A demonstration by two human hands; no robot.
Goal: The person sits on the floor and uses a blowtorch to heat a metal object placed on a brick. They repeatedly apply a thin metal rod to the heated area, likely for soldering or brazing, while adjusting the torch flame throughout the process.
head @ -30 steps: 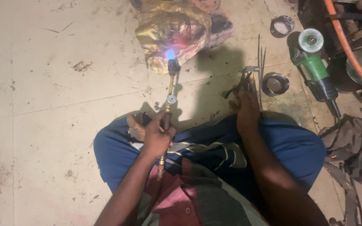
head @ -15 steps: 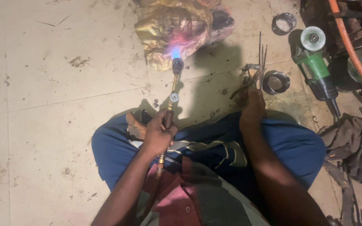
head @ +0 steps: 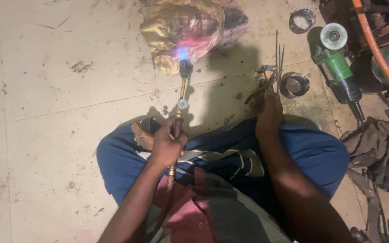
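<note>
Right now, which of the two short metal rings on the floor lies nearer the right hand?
The lower metal ring, just beyond the right hand beside the thin rods; the other ring lies farther, by the top edge.

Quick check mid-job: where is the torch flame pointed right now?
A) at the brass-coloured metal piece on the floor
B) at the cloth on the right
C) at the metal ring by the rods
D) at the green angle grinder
A: the left hand holds the torch, and its blue flame sits against the brass-coloured metal piece, far from the grinder.

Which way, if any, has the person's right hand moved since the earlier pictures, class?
Cannot tell. The right hand rests by the thin rods and metal ring as before; the small shift looks like camera motion.
</note>
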